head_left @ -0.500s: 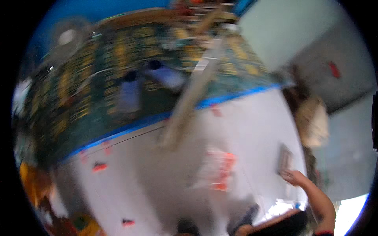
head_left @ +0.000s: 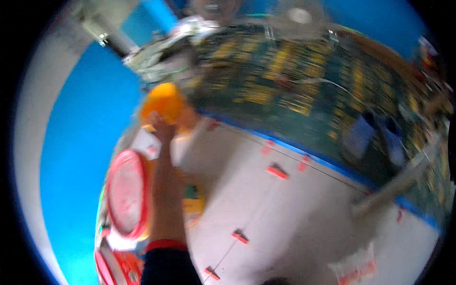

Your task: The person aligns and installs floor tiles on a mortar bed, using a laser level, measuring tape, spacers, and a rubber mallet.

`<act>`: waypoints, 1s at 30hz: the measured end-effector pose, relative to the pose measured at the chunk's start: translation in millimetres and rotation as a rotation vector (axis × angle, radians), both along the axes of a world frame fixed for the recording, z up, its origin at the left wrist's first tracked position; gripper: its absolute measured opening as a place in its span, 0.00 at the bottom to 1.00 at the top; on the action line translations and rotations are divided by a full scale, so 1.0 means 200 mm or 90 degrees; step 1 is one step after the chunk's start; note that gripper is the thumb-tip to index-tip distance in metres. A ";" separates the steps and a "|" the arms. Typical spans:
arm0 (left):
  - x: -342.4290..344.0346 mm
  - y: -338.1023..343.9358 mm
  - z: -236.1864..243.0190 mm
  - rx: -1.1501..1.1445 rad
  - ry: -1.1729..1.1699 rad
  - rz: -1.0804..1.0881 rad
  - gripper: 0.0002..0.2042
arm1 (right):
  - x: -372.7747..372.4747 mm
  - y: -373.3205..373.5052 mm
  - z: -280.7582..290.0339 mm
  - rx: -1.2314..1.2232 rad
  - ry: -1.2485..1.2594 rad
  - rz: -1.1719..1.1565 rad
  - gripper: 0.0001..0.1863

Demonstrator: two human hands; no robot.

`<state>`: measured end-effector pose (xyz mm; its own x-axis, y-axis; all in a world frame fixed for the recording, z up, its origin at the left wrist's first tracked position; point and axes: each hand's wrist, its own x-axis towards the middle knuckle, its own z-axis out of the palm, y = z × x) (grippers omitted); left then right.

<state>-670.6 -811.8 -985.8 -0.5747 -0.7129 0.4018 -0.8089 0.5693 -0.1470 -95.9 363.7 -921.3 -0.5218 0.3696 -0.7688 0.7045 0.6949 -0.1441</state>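
My left hand [head_left: 160, 124] reaches forward at the left, at a bright orange object [head_left: 166, 99] that looks soft, though blur hides whether the fingers grip it. Beside the forearm stands a bucket with a red-rimmed lid [head_left: 127, 192], with a red-and-white container [head_left: 124, 266] below it. Small red tile-levelling pieces [head_left: 276, 172] sit along joints in the pale tiled floor [head_left: 228, 190]. A clear bag with red pieces [head_left: 356, 266] lies at the lower right. My right hand is out of the picture.
Dark green printed floor covering [head_left: 266, 90] edged with blue borders the tiles, with blue shoes [head_left: 358, 135], a long board [head_left: 394, 185] and a white cord on or beside it. Clutter [head_left: 161, 57] lines the back left. A blue wall [head_left: 71, 156] rises on the left.
The view has swung sharply left, so the shoes, board and bag appear farther right. My left arm has come into view; my right arm, formerly at the lower right, has left it.
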 end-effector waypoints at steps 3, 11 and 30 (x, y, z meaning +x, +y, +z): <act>0.14 -0.35 -0.20 0.043 -0.082 -0.076 0.36 | -0.26 -0.21 -0.05 0.208 -0.057 0.402 0.14; -0.05 -0.35 -0.21 0.090 -0.027 -0.209 0.34 | -0.43 -0.75 0.36 0.077 0.005 -0.039 0.18; 0.58 2.97 1.30 0.063 -0.062 -1.081 0.25 | 1.19 -0.17 -0.58 0.063 0.353 -0.847 0.24</act>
<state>-554.3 -218.5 -725.9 -0.6765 0.6650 0.3164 0.6826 0.7275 -0.0697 142.4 330.1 -1037.3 0.0284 0.8487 -0.5282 0.6948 -0.3966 -0.5999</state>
